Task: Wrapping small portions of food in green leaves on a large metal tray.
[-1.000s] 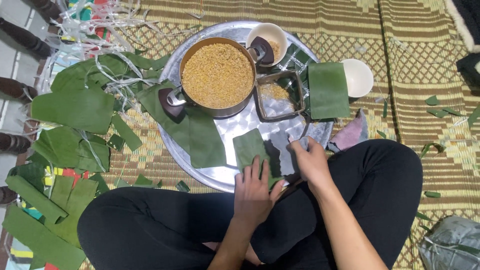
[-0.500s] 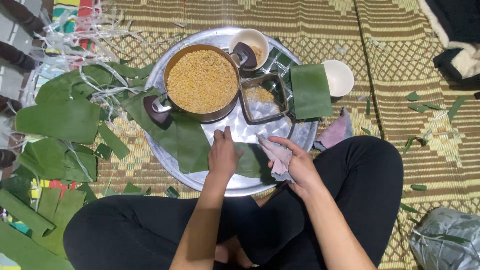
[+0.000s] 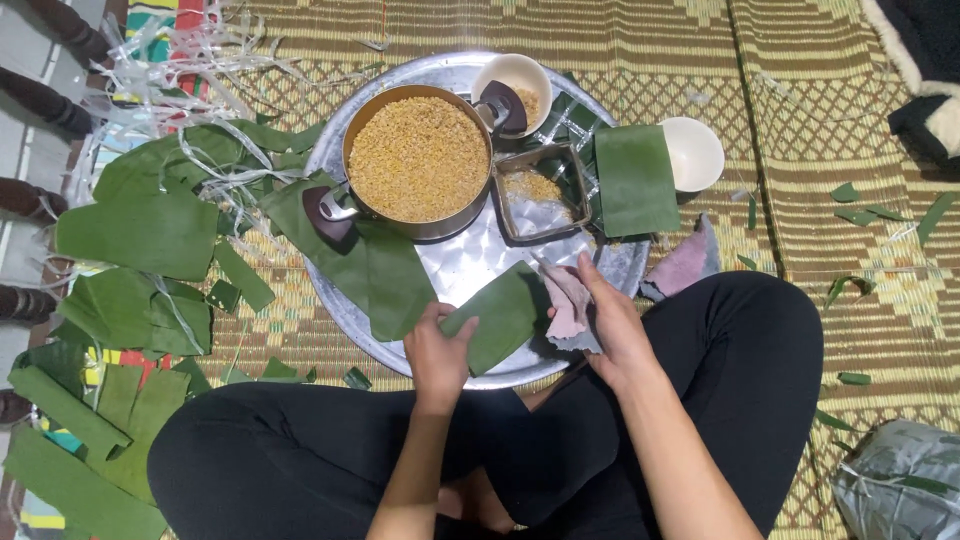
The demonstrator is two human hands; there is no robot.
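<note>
Big round metal tray [image 3: 330, 150] carries the pot of yellow grain [image 3: 418, 160] at its far edge. At the near edge, left hand [image 3: 437, 352] pinches a green leaf strip [image 3: 498, 315] flat; right hand [image 3: 610, 325] curls around a pinkish cloth [image 3: 567, 300], apparently wiping it.

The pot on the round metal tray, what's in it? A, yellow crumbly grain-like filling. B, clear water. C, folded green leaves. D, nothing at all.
A: the pot on the metal tray is filled nearly to its rim with a yellow, crumbly, grain-like filling, while the left hand holds a green leaf piece in front of it.
</note>
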